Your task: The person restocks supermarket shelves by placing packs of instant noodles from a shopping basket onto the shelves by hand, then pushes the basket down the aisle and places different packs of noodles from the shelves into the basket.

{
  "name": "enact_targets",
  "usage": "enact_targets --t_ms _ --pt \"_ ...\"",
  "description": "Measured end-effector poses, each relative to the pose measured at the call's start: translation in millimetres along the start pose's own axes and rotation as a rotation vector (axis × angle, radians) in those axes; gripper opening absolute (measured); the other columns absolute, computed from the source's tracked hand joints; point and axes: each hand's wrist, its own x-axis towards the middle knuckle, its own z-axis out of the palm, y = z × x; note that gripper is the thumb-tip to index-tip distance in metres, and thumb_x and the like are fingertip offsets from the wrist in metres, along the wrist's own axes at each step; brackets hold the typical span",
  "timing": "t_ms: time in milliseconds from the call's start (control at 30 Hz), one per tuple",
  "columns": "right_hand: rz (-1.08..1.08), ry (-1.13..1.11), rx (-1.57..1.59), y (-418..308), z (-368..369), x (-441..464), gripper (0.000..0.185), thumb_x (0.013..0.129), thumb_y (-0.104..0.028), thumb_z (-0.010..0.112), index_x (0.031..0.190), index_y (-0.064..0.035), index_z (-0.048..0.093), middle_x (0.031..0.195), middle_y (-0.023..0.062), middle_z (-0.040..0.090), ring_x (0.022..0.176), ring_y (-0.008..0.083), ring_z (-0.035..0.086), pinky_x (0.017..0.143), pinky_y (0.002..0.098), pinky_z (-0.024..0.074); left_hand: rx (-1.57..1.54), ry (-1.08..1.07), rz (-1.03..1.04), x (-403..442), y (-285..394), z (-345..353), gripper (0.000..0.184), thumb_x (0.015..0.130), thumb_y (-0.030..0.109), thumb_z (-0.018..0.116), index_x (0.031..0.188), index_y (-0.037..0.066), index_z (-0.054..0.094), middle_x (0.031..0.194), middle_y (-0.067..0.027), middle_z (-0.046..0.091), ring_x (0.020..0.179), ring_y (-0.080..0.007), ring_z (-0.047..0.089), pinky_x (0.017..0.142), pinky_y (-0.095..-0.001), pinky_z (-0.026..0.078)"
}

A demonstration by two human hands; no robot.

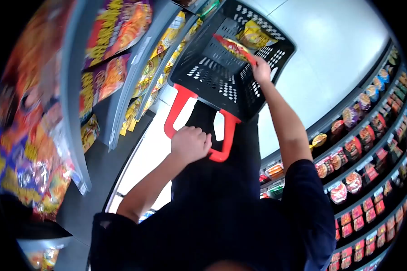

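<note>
A black plastic basket (pixel 212 86) with a red handle (pixel 229 135) hangs tilted in front of my body. My left hand (pixel 191 143) is closed round the handle's grip. Over the basket's right side, my right hand (pixel 261 71) pinches one end of a red and yellow packet (pixel 233 47), which reaches across the inside of the basket. A yellow packet (pixel 254 36) lies in the basket, just beyond the red and yellow one. My right fingertips are partly hidden by the packet.
Shelves (pixel 140 54) with bagged snacks or noodles stand close on my left. Along the right runs a curved-looking shelf unit (pixel 321 158) with several rows of packaged cups and bowls. Pale floor (pixel 321 58) shows between the basket and the right shelves.
</note>
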Motion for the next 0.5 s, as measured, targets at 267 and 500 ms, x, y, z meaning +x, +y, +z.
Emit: enact_targets --t_ms 267,500 --pt "0.073 -0.282 -0.291 188.6 111.8 123.0 0.033 0.090 -0.026 0.053 0.122 -0.0210 0.061 0.106 0.0170 0.066 0.097 0.0368 0.063 0.086 0.0444 0.0511 -0.087 -0.079 -0.048 83.5 17.2 -11.5 0.027 0.066 0.017 0.068 0.050 0.012 0.047 0.048 -0.0027 0.040 0.044 -0.0193 0.047 0.045 -0.0288 0.040" --pt "0.227 -0.124 -0.491 274.1 91.1 235.9 0.025 0.089 -0.015 0.050 0.104 -0.0026 0.066 0.099 0.0230 0.068 0.094 0.0390 0.064 0.084 0.0432 0.0521 -0.025 -0.121 -0.077 147.1 36.1 -20.0 0.023 0.071 0.027 0.061 0.053 0.013 0.055 0.050 -0.0001 0.047 0.047 -0.0173 0.052 0.058 -0.0319 0.053"
